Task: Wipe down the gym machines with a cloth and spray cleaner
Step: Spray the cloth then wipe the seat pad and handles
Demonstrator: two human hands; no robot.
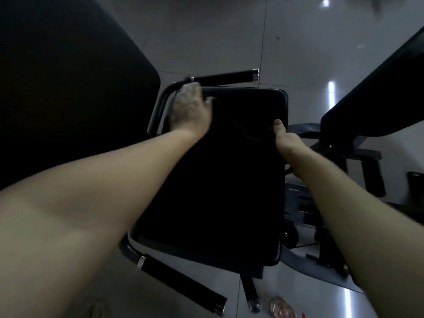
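A black padded seat (218,171) of a gym machine fills the middle of the head view. My left hand (190,106) lies on its far left corner, blurred by motion; no cloth shows clearly under it. Over on the pad's right edge, my right hand (286,143) grips, thumb on top and fingers curled underneath. A crack line runs across the pad near the right thumb. At the bottom edge, a clear round object with a red part (281,306) lies on the floor, possibly the spray bottle.
A large black back pad (68,88) rises at the left. Two black grip handles stick out: one beyond the seat (224,78), one below it (181,285). Another padded bench (378,99) stands at the right over a grey tiled floor (218,31).
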